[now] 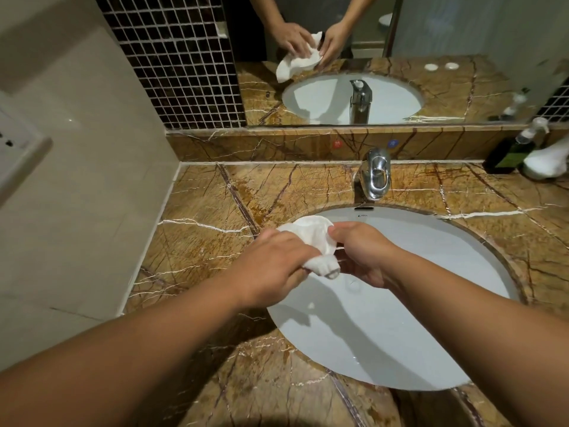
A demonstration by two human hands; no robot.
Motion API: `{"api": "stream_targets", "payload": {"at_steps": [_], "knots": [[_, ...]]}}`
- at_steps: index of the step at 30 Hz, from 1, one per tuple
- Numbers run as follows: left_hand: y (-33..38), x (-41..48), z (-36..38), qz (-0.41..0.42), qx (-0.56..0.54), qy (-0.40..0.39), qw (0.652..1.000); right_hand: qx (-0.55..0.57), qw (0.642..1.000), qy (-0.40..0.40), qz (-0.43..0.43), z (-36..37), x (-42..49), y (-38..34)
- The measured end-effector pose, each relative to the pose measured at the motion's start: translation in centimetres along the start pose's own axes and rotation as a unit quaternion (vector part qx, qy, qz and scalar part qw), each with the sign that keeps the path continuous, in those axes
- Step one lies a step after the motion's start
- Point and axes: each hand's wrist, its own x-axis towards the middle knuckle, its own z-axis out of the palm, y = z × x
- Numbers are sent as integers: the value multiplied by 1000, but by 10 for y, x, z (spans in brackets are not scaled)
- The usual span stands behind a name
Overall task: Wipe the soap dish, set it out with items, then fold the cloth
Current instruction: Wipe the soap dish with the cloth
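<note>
A crumpled white cloth [311,237] is bunched between both my hands, just above the left rim of the sink [415,318]. My left hand [277,263] grips its lower part, and a twisted end pokes out below my fingers. My right hand [363,254] pinches the cloth's right side with the thumb on top. Its fingers curl underneath, and what they hold there is hidden. I cannot make out a soap dish; the cloth and my hands may cover it. The mirror [462,41] shows the same hands and cloth from the front.
A chrome faucet [374,175] stands behind the basin. At the back right corner are a dark green bottle [509,154], a clear pump bottle [535,127] and a white bundle [548,163]. The brown marble counter [200,211] meets a tiled wall with a socket [18,146] on the left.
</note>
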Motion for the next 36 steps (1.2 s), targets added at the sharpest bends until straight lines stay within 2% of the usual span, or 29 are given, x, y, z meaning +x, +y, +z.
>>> {"api": "stream_targets", "payload": {"at_steps": [2, 5, 7, 10, 12, 15, 18, 23, 28, 30, 33, 36], "knots": [[-5, -3, 0, -24, 9, -15, 1000, -2, 1000, -8, 21, -2, -1, 3], [-4, -1, 5, -76, -7, 37, 996, -5, 999, -28, 44, 1, -1, 5], [7, 2, 11, -61, -53, 57, 995, 0, 999, -32, 35, 5, 0, 5], [13, -1, 16, -16, -89, 44, 995, -12, 1000, -10, 17, 4, 2, 6], [6, -6, 12, 10, -61, 19, 998, -32, 999, -5, 14, -1, 2, 7], [-6, -11, 4, 3, 6, -39, 999, -42, 998, -23, 34, -5, 2, 9], [-9, -8, 7, -4, 55, -22, 998, -61, 995, -47, 62, -2, 1, 10], [8, -5, 17, -15, -72, 46, 996, -44, 995, -59, 66, 4, 3, 9], [1, -21, 17, 57, -55, -36, 996, -86, 995, -22, 49, 0, 5, 8], [-9, -24, 14, 30, -35, -53, 997, -79, 995, -25, 61, 0, 6, 9], [-12, -21, 14, -58, -44, 6, 997, -62, 994, -48, 73, 12, 6, 12], [2, -19, 21, -48, -102, 47, 993, -58, 995, -49, 61, 21, 8, 11]]}}
